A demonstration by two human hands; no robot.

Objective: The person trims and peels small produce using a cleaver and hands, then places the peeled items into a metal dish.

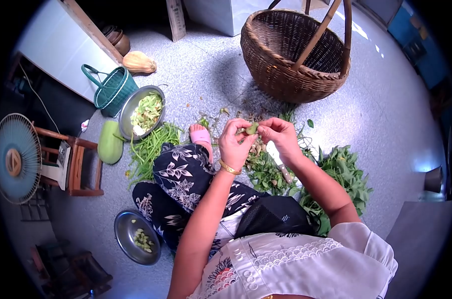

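Observation:
Both hands meet over the floor in front of my lap. Between the fingers of my left hand [233, 143] is a small green vegetable piece [252, 129], its kind unclear. My right hand [280, 136] pinches the same piece from the other side, thumb and forefinger together. Just below the hands, a knife [280, 163] with a pale blade and riveted handle rests on a pile of leafy trimmings [262, 172]. Further right lies a large heap of green leaves [343, 174].
A big wicker basket [285, 74] stands ahead. To the left are a metal bowl [123, 117] of cut greens, long green beans [148, 147], a pale green gourd [110, 142], a teal basket [115, 89], an orange squash [138, 62] and a fan [16, 159]. Another bowl [126, 244] holds green pieces.

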